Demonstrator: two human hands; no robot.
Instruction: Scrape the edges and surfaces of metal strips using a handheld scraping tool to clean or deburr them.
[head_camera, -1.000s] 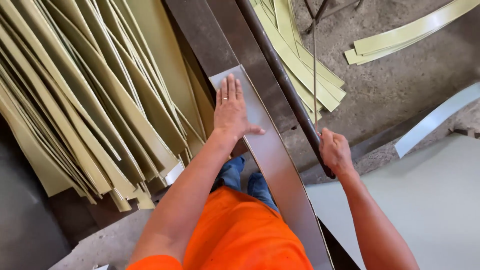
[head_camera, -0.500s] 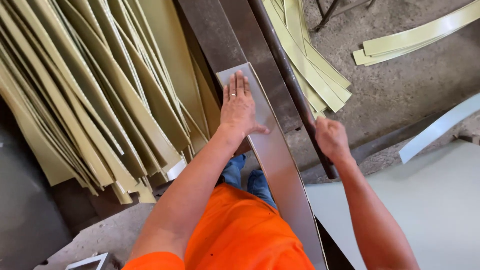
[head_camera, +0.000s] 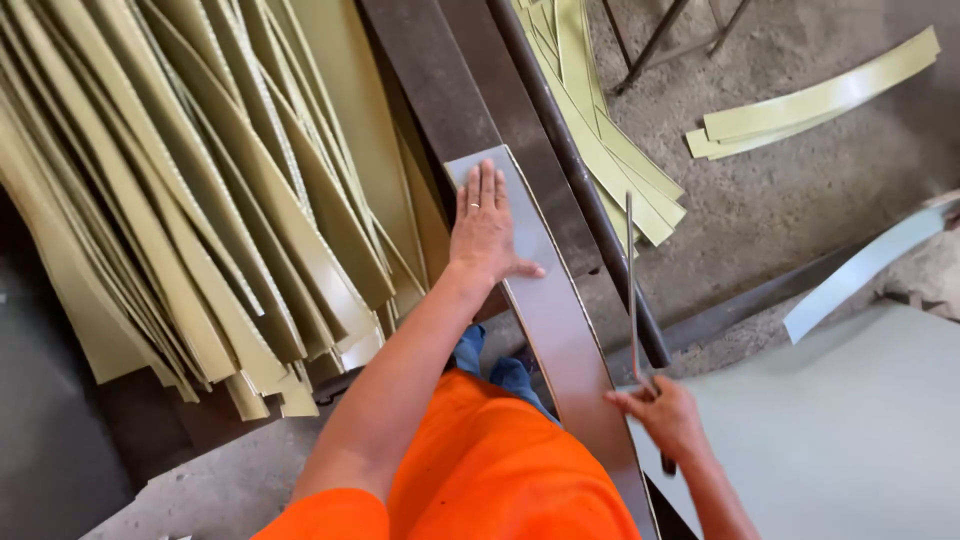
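**Sheet-metal strip pressed flat on the shear bed, left palm on top**

Sheet-metal strip (head_camera: 560, 330), grey-brown and long, lies on the dark machine bed (head_camera: 440, 90) and runs from beside the person's orange shirt (head_camera: 500, 470) up toward the top of the view. We note its far end is cut square and sits just under the fingertips.

Left hand (head_camera: 485, 225): we see it laid flat on the far end of the strip, fingers straight and together, thumb spread out to the side, palm down. It grips nothing; it only presses. A ring shows on one finger.

Right hand (head_camera: 665, 420): we record it closed around the lower end of a thin metal rod (head_camera: 630, 290), which stands nearly upright in the view, just beside the strip's right edge and in front of a dark round bar (head_camera: 570, 170). The fingers are curled about the rod.

To the left of the bed we see a large fan of olive-yellow cut strips (head_camera: 180, 200), overlapping and hanging over the edge. More olive strips (head_camera: 600, 130) lie past the round bar, and a few further ones (head_camera: 810, 100) rest on the dirt floor, well apart. A pale blue-white strip (head_camera: 860, 270) lies at the right, next to a pale grey sheet (head_camera: 850, 440).
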